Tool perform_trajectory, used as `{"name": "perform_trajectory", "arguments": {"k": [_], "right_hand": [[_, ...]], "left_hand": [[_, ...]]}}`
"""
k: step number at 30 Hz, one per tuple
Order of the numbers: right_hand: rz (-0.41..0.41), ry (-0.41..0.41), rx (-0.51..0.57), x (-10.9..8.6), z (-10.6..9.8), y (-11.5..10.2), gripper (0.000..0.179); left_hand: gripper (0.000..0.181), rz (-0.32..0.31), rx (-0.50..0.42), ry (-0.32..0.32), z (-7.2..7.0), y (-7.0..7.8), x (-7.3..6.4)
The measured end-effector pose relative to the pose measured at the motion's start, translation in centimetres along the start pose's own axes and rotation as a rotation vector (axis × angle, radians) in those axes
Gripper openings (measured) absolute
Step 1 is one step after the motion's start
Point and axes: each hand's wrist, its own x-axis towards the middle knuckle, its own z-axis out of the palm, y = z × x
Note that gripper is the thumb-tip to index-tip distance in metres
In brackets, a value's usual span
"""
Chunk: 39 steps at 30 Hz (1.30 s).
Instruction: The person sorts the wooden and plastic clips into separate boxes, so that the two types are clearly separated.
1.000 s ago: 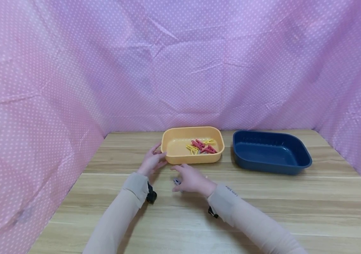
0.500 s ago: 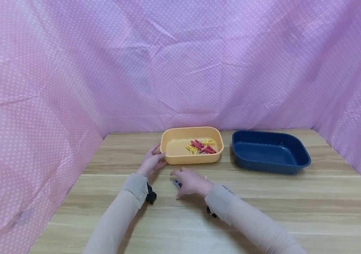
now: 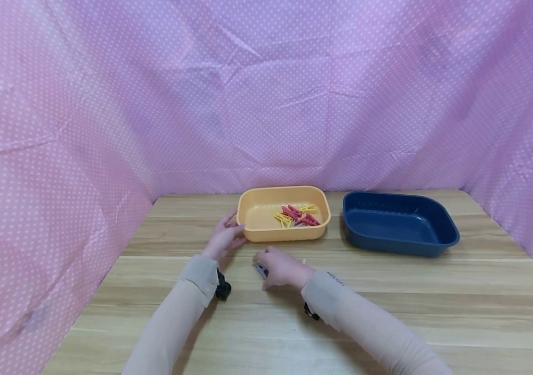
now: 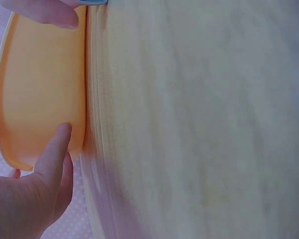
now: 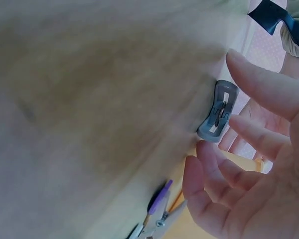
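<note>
My left hand (image 3: 221,238) holds the left end of a pale orange tub (image 3: 271,236), its thumb lying along the tub's near wall (image 4: 50,94). Inside the tub, toward its right side, lie several yellow and red clothespins (image 3: 292,213). My right hand (image 3: 285,269) hovers low over the table in front of the tub. A grey clothespin (image 3: 261,270) lies at its fingertips. In the right wrist view this grey clothespin (image 5: 218,112) sits between the spread thumb and index finger, with the index fingertip right at its side.
A dark blue tub (image 3: 397,224) stands to the right of the orange one. Under my right hand, a pale clip-like piece with a metal spring (image 5: 160,223) and a thin purple piece (image 5: 159,197) lie on the wooden table (image 3: 257,344). Pink dotted cloth (image 3: 275,104) hangs behind.
My right hand has drawn back slightly from the tub, and its thumb has moved away from the grey clothespin. My left hand has stayed at the tub's end.
</note>
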Motion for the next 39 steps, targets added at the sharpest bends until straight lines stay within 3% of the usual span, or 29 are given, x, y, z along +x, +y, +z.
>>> {"name": "perform_trajectory", "arguments": {"k": [19,27,39], "right_hand": [[0.009,-0.013,0.041,0.12,0.13,0.11,0.053],[-0.042,-0.017,-0.007,-0.15,0.19,0.02,0.051],[-0.120,0.012,0.066,0.03,-0.11,0.15,0.051]], "left_hand": [[0.062,-0.001,0.019,0.011,-0.01,-0.16,0.22],[0.062,0.005,0.016,0.013,0.03,-0.34,0.15],[0.064,0.013,-0.003,-0.003,0.11,-0.34,0.09]]}}
